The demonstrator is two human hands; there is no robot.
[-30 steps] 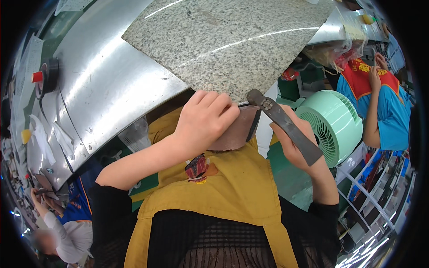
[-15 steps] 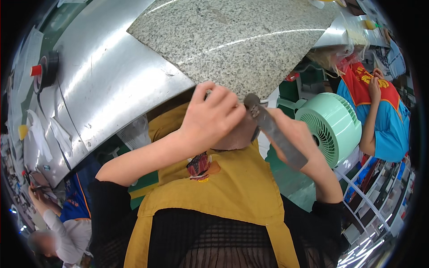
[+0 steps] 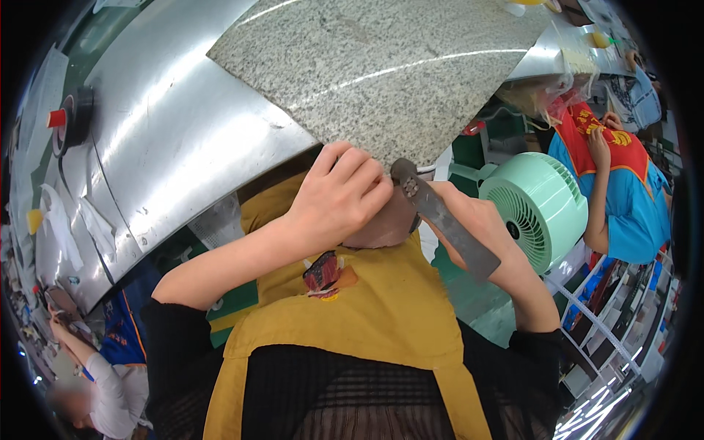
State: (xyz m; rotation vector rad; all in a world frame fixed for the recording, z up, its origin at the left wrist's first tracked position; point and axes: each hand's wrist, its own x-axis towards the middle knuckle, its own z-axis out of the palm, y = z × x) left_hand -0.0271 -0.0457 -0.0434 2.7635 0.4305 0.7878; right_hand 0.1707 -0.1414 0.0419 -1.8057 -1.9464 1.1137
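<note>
My right hand (image 3: 480,224) grips a hammer (image 3: 447,224) with a long, dark grey, slightly curved head. Its small rounded end lies close to my left hand's fingertips, and its broad flat end reaches back over my right wrist. The fingers of my left hand (image 3: 341,187) are curled over a smooth brown piece (image 3: 385,226), whose kind I cannot make out. That piece sits in front of my mustard-yellow apron (image 3: 389,293), just off the near corner of a speckled stone slab (image 3: 396,95). My left fingertips and whatever they pinch are partly hidden.
Left of the slab extends a shiny metal tabletop (image 3: 176,132) with a black roll (image 3: 77,121) on it. A mint-green fan (image 3: 539,209) stands close to my right forearm. Beyond it is a co-worker in a blue shirt (image 3: 620,205) and red apron; another person (image 3: 121,396) is at lower left.
My hands and the hammer have shifted slightly left in the picture, as has the fan. The hammer still lies beside my left hand. My grip looks the same.
</note>
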